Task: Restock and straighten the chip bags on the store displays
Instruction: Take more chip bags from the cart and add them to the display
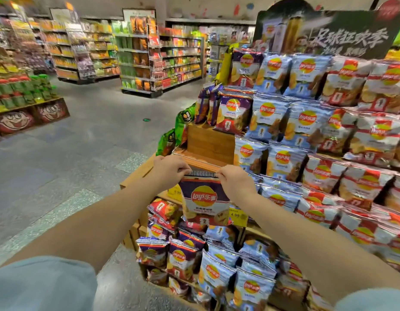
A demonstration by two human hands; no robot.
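Both hands hold one chip bag up before the wooden shelf.
Left hand (170,168) and right hand (236,179) pinch the top corners of the purple bag (205,202); it looks light, puffy and crushable, so the sealed edge seems the safest hold, above the gap in the shelf (208,142).

Both arms extend forward. The left hand (170,168) and the right hand (236,180) each pinch one top corner of a purple chip bag (205,200), holding it upright in front of a stepped wooden display (209,142). A bare wooden shelf section lies directly behind the bag. Light blue chip bags (282,124) fill the middle columns of the display; red-and-white chip bags (369,135) fill the right side. Further purple bags (232,113) stand on the upper left step. A yellow price tag (238,215) sits just right of the held bag. A dark promotional sign (342,34) tops the display. Stocked aisle shelving (149,55) stands across the grey floor (82,135).
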